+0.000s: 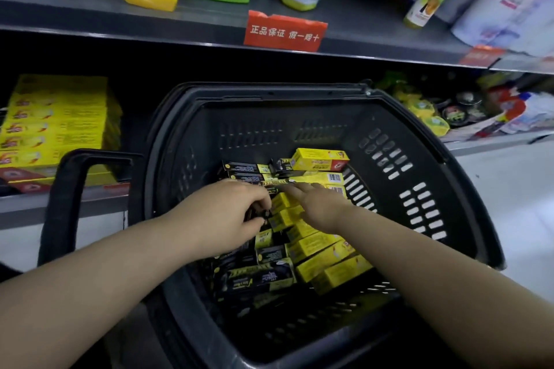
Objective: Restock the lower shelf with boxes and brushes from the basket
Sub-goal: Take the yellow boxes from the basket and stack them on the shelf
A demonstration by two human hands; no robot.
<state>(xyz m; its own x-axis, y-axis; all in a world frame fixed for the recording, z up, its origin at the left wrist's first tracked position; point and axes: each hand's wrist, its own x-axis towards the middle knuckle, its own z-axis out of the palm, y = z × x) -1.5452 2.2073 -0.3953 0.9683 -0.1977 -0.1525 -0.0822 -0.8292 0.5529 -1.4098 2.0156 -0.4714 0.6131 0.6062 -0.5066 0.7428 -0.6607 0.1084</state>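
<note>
A dark plastic basket (419,165) stands in front of the shelves, holding several yellow boxes (319,159) and black boxes (257,277). My left hand (221,213) is inside the basket, fingers curled around a small black item among the boxes. My right hand (314,204) lies flat with straight fingers on the yellow boxes (311,246) in the middle. The lower shelf (99,198) behind the basket carries a stack of yellow boxes (57,126) at the left.
The basket's handle (69,198) hangs down at its left side. An upper shelf (150,24) holds bags and bottles, with a red label (284,31) on its edge. Mixed packets (449,114) lie on the lower shelf at right. Pale floor (515,204) shows right of the basket.
</note>
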